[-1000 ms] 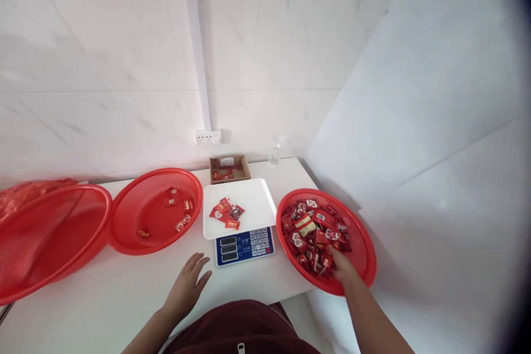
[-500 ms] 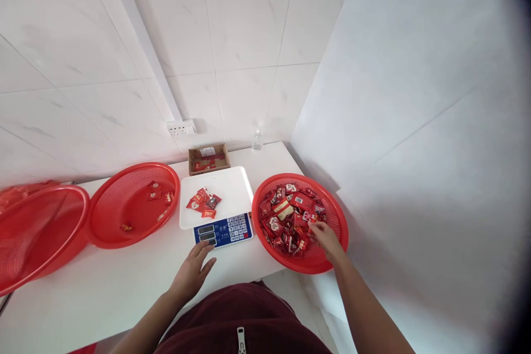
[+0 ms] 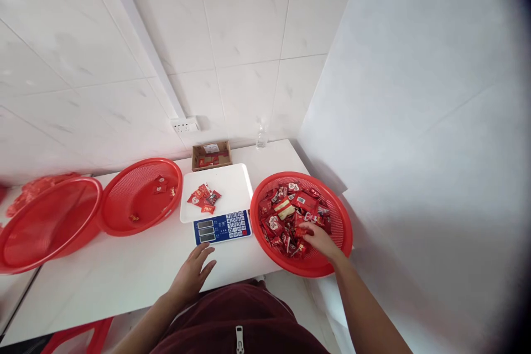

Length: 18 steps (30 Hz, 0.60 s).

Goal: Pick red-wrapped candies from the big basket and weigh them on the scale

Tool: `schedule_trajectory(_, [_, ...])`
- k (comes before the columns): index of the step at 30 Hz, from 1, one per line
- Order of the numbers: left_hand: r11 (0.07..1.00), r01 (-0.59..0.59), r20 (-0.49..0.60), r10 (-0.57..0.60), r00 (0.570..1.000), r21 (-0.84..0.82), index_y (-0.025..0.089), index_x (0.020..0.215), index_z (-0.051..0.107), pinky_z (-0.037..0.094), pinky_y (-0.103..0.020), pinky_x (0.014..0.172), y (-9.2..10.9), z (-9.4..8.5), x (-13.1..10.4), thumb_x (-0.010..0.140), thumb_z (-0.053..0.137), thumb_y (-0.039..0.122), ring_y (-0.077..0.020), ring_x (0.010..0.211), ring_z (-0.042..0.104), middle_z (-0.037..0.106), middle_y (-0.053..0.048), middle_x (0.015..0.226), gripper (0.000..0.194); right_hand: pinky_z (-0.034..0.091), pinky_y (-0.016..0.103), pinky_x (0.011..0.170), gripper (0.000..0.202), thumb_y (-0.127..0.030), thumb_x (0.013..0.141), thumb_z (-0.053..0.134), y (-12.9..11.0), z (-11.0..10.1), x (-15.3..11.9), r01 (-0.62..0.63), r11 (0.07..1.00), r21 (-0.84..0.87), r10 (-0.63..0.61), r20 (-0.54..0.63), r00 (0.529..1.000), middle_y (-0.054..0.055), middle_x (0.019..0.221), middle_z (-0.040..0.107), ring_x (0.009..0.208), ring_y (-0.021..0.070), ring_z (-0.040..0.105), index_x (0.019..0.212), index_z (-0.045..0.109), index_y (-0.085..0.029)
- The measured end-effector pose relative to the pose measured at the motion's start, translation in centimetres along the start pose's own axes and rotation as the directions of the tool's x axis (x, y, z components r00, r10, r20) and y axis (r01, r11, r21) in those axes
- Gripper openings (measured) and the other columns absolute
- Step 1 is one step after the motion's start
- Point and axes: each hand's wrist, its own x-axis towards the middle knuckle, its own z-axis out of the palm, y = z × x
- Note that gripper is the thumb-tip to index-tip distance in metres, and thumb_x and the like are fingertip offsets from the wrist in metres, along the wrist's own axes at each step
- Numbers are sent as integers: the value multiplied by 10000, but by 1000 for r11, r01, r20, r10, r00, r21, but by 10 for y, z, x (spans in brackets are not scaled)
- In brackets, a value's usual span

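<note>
Your left forearm (image 3: 155, 318) rises from 7 o'clock; your left hand (image 3: 189, 276) hovers open, palm down, fingers loosely bent towards 1 o'clock, thumb spread apart. Your right forearm (image 3: 365, 301) enters from 5 o'clock, and your right hand (image 3: 320, 241) reaches towards 10 o'clock, fingers curled near its thumb.

The digital scale (image 3: 222, 227) stands on the white table (image 3: 136, 279), with several red candy packets (image 3: 203, 197) on its white tray (image 3: 232, 180). To the right of the scale is a red basket (image 3: 344, 227), full of wrapped candies, and the right hand (image 3: 320, 241) touches them. The left hand (image 3: 191, 275) is near the front of the scale (its fingers are spread). Behind the scale are a cardboard box (image 3: 212, 156) and a clear bottle (image 3: 261, 137).
</note>
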Motion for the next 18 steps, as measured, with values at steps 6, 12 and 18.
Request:
schedule_trajectory(6, [999, -42, -7, 42, 999, 0, 252, 1118, 613, 495, -417, 965, -16, -9, 12, 902, 428, 423, -227, 1148, 577, 620, -71, 1228, 332, 454, 343, 900, 381, -175, 701, 537, -24, 26, 2, 42, 974, -222, -18, 109, 994, 93, 1109, 678, 1028, 233, 621, 1067, 638, -192])
schedule_trajectory(12, [993, -116, 10, 116, 993, -2, 249, 1130, 617, 495, -406, 965, -42, -28, 28, 899, 436, 418, -227, 1152, 576, 612, -76, 1243, 338, 463, 364, 858, 432, -153, 720, 499, -23, 50, 0, -196, 956, -220, 174, -116, 978, 117, 1083, 686, 976, 240, 639, 1142, 589, -170])
schedule_trajectory(18, [995, -102, -37, 101, 994, -14, 263, 1115, 621, 508, -388, 942, -78, -43, 29, 891, 442, 421, -221, 1117, 597, 632, -56, 1209, 327, 478, 369, 854, 392, -221, 684, 512, -23, 30, -9, -248, 968, 23, 243, -303, 921, 111, 1054, 697, 962, 248, 645, 1047, 643, -150])
